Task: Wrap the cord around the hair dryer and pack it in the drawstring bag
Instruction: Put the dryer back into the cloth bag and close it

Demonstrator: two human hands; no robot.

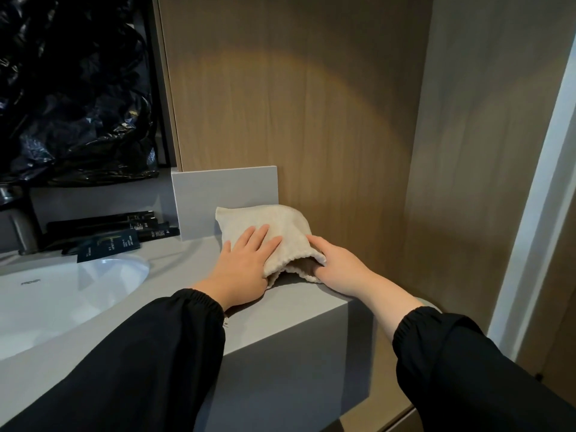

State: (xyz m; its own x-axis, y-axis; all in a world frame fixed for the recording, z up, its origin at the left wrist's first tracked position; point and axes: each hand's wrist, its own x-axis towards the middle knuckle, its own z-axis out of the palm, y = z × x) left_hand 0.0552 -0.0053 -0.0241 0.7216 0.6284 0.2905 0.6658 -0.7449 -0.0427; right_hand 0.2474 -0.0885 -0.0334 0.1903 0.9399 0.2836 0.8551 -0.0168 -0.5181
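my left hand [246, 260] lies flat on the drawstring bag [280, 226], fingers straight, pressing it to the bench [296, 304]; the bag sits at the bench's back right corner, its gathered mouth facing me. my right hand [339, 263] pinches the rim of that mouth, thumb tucked into the opening. the hair dryer and its cord are not in sight; the bag bulges, so i judge they are already inside and that i'm at the closing step. next i'd need to find the drawstring and pull it while the left hand steadies the bag. to the left, a white sink [62, 291] is set into the grey bench, with black toiletry packets [109, 229] behind it and a black plastic bag [78, 88] above; wood panelling [296, 104] backs the corner and a white door frame [530, 213] stands at the right.
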